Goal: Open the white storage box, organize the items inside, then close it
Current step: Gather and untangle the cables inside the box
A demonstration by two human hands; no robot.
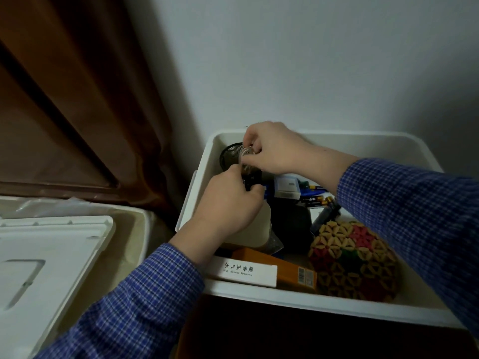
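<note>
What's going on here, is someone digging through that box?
A person in a blue checked shirt is sorting an open white storage box. Both hands work over its far left corner: the right hand pinches a small clear object above a black mesh cup, and the left hand grips something small and black. The lid lies off to the left. Batteries, cartons and a woven ball remain inside.

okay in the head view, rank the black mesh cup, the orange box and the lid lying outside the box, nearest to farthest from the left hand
From the left hand:
1. Black mesh cup, just beyond the fingers in the box's far left corner.
2. Orange box, at the near wall by the wrist.
3. White lid, outside the storage box, far left.
</note>
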